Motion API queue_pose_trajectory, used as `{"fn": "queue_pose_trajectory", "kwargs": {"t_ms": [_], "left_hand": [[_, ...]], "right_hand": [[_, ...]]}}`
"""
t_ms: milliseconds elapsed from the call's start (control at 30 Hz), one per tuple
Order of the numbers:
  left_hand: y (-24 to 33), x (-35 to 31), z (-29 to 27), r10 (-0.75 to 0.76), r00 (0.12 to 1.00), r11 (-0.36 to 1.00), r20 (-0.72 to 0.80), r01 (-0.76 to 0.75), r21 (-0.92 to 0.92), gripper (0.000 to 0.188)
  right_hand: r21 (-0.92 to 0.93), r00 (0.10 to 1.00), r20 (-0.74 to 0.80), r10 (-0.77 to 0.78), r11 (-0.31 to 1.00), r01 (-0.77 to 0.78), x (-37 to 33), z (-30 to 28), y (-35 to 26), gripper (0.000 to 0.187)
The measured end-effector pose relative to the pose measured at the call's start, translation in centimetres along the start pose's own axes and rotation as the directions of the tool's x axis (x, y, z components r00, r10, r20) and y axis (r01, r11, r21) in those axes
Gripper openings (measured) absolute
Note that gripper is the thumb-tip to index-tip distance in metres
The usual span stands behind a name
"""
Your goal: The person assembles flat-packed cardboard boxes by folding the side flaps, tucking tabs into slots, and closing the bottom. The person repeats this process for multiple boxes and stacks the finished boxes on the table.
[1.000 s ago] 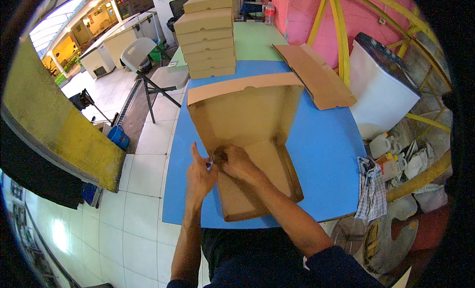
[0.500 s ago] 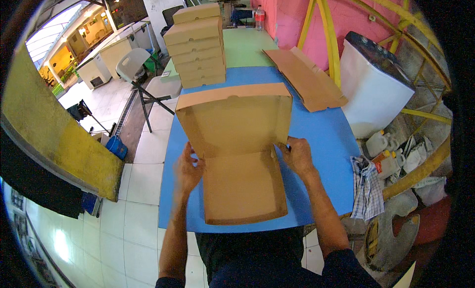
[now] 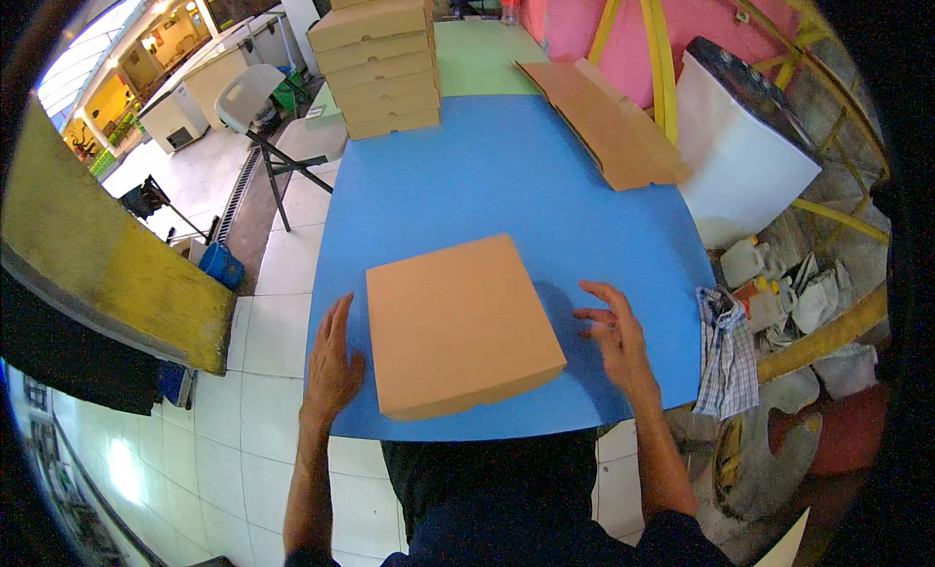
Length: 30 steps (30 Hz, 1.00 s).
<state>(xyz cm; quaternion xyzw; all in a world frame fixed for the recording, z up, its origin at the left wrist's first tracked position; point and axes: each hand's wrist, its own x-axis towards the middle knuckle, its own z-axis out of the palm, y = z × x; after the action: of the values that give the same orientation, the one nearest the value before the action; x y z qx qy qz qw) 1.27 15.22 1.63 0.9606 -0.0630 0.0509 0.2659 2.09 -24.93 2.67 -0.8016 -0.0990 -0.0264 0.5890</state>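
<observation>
A brown cardboard box point(image 3: 463, 323) with its lid down lies slightly turned on the blue table point(image 3: 429, 197), near the front edge. My left hand point(image 3: 336, 362) is just beside the box's left side, fingers stretched forward and holding nothing. On the other side my right hand point(image 3: 616, 338) hovers a short way from the box, its fingers apart and nothing in them. Neither hand appears to grip the cardboard.
A stack of closed cardboard boxes point(image 3: 380, 75) stands at the far left of the table. Flat folded cardboard point(image 3: 614, 129) lies at the far right. A checked cloth point(image 3: 726, 353) hangs at the right edge. A folding chair point(image 3: 282, 129) stands left of the table.
The box's raised lid has come down and the box now sits shut, turned a little. Both hands have let go and moved outward from its sides.
</observation>
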Motion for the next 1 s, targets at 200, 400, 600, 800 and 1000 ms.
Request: {"fn": "queue_pose_trajectory", "kwargs": {"t_ms": [200, 400, 600, 800, 1000], "left_hand": [[2.6, -6.4, 2.3, 0.018, 0.979, 0.958, 0.204, 0.041, -0.282, 0.110], [1.5, -6.4, 5.1, 0.008, 1.000, 0.988, -0.005, -0.008, -0.151, 0.099], [1.2, -6.3, 6.1, -0.036, 0.989, 0.987, -0.144, 0.013, -0.159, 0.074], [2.6, -5.3, 6.7, -0.184, 0.910, 0.937, -0.371, 0.048, -0.346, 0.046], [5.9, -4.2, 5.9, -0.486, 0.755, 0.768, -0.439, 0.129, -0.628, 0.028]], "right_hand": [[-0.484, 0.922, 0.312, -0.228, 0.797, 0.361, -3.0, 2.8, -1.5, 0.078], [-0.285, 0.865, 0.208, -0.457, 0.818, 0.500, -1.6, 4.2, 1.4, 0.071], [-0.324, 0.865, 0.240, -0.440, 0.804, 0.499, -1.6, 5.8, 2.1, 0.071], [-0.579, 0.864, 0.311, -0.395, 0.642, 0.502, -1.1, 7.9, 0.3, 0.083], [-0.666, 0.874, 0.330, -0.357, 0.568, 0.483, 0.0, 8.7, -1.2, 0.081]]}}
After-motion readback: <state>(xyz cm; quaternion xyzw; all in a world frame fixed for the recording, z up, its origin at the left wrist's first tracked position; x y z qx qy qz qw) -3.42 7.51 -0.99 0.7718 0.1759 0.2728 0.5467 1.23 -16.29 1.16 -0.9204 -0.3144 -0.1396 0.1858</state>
